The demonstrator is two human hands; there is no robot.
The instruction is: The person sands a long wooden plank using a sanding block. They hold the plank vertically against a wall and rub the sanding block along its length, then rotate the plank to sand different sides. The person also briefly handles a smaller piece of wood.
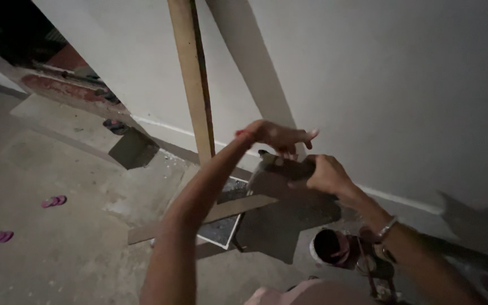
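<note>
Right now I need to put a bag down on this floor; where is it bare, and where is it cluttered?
Bare: the concrete floor left of the left arm, between the pink sandals and the flat plank. Crowded: below the hands, where the tray, the bucket and tools sit by the wall.

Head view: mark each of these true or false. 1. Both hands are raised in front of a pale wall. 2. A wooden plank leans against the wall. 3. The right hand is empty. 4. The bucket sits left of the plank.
1. True: the left hand and right hand are up before the wall.
2. True: the plank leans there.
3. False: it grips a flat grey tool.
4. False: the bucket sits on the floor, right of the plank.
</note>
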